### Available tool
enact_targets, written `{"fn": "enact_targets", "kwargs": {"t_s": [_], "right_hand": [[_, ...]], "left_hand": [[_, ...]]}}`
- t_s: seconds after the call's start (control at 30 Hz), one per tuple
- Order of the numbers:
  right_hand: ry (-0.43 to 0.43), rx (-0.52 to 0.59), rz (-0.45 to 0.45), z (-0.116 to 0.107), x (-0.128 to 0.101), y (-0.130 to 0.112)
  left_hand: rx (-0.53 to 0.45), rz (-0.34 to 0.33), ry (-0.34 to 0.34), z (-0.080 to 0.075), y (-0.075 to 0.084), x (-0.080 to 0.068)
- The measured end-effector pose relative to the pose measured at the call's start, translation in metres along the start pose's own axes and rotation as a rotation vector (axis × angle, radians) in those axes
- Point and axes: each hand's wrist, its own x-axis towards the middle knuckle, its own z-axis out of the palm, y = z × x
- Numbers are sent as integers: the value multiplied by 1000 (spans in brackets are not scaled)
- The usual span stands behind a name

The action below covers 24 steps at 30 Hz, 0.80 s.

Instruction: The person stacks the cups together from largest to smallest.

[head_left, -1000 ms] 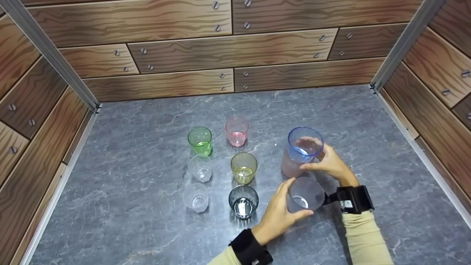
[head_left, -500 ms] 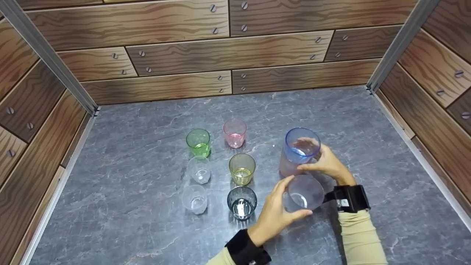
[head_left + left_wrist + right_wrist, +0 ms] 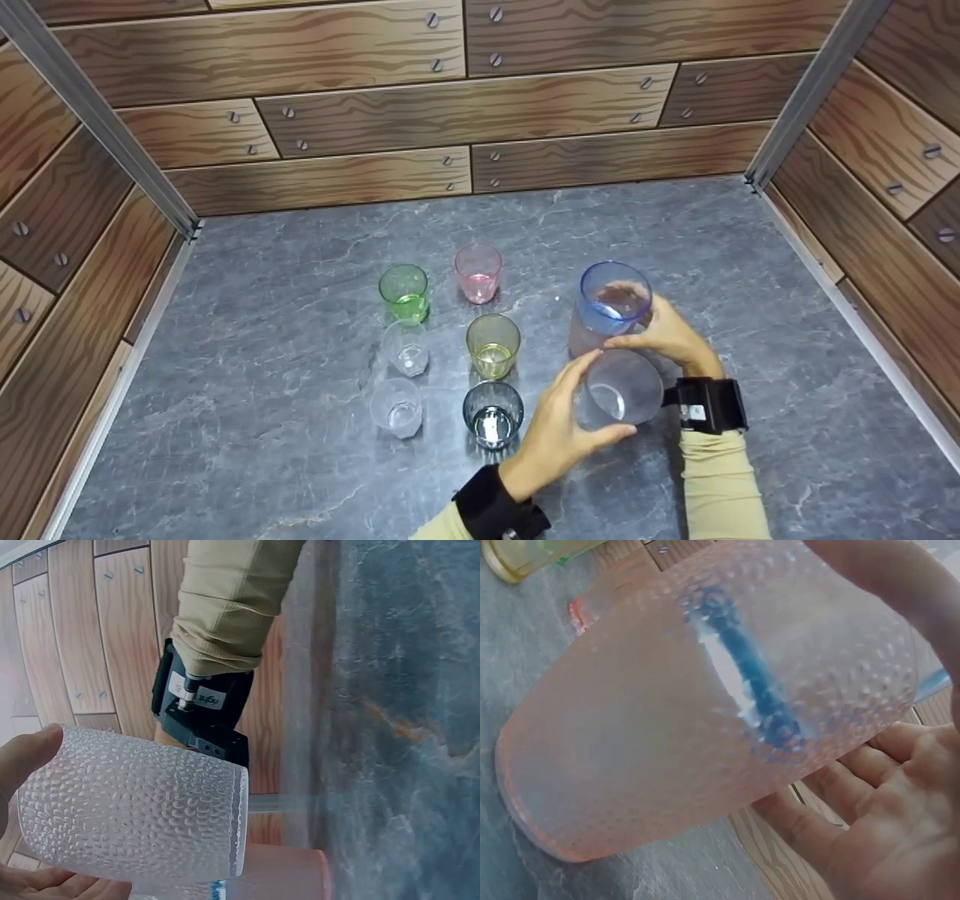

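Observation:
My left hand (image 3: 570, 409) grips a clear dimpled cup (image 3: 619, 388), tilted with its mouth towards the camera in the head view. The left wrist view shows that clear cup (image 3: 135, 817) lying sideways between thumb and palm. Just behind it, my right hand (image 3: 660, 330) holds a pink cup with a blue cup (image 3: 613, 300) nested inside it, standing on the grey stone top (image 3: 300, 465). In the right wrist view the nested pair (image 3: 705, 720) fills the frame, my fingers (image 3: 832, 787) curled round it. The clear cup's rim is close to the pair's lower side.
Several cups stand in two columns to the left: green (image 3: 405, 291), pink (image 3: 478, 271), yellow (image 3: 493, 345), dark grey (image 3: 493, 412) and two clear ones (image 3: 406, 346) (image 3: 396, 405). Wood-patterned walls (image 3: 465, 97) enclose the top on three sides.
My left hand has brought the clear cup slightly up and closer to the nested pink and blue cups. My right hand has kept its hold in place.

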Motion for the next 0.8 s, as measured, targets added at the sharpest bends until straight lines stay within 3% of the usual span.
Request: {"fn": "enact_targets", "kwargs": {"t_s": [0.33,0.8], "right_hand": [[-69,57,-67,-3,-2,1],[-253,66,-140,-8,-5,-1]], "left_hand": [[29,81,77,-8,6,4],[2,83,86,-20,15,6]]}}
